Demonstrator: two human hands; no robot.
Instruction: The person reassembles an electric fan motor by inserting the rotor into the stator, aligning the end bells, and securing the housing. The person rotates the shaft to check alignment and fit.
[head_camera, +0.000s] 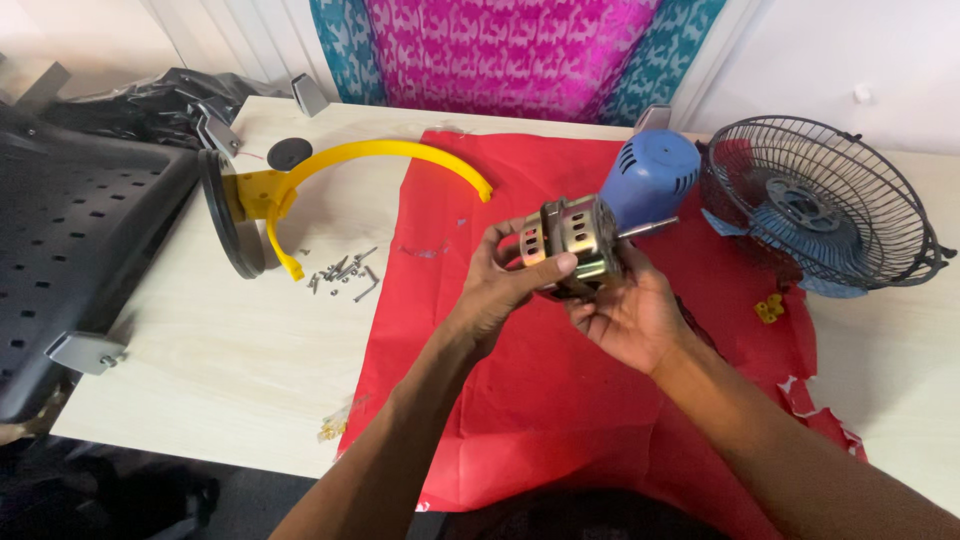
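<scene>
Nearest, both forearms reach in from the near edge over a red cloth (560, 400) spread on a pale wooden table (200, 340). The left hand (500, 285) curls around the fan motor (572, 245), thumb pressed on its metal casing; the right hand (630, 315) cups the motor from below, fingers bent up around it. The motor is held above the cloth's middle, its shaft pointing right. To the left lie loose screws (345, 272). Beyond them a yellow curved bracket (380, 155) joins a dark round base (225, 215). Just behind the motor sits a blue motor cover (650, 175). Far right stands a dark wire fan guard (820, 205).
</scene>
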